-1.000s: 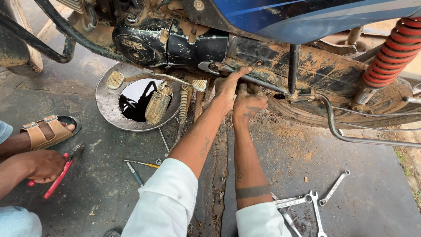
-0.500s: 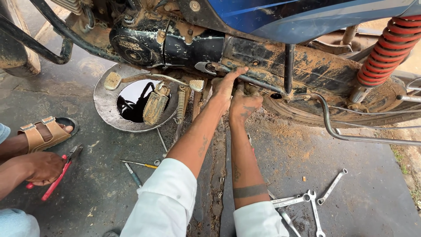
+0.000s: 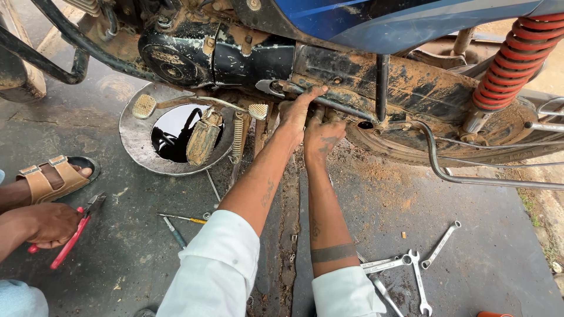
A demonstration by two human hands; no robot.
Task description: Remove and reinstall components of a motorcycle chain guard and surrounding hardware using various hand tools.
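Both hands were up under the muddy motorcycle, left hand (image 3: 298,113) wrapped on the grimy metal rod (image 3: 329,101) below the engine and right hand (image 3: 322,136) pressed just beneath, grip hidden, so I'd say steady pressure mattered, not yanking.

Your hands meet a mud-caked metal bar (image 3: 329,101) running level under the motorcycle's dirty chain cover (image 3: 405,82), just behind the black engine casing.

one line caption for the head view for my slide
Both hands, left and right, reach under a muddy motorcycle.
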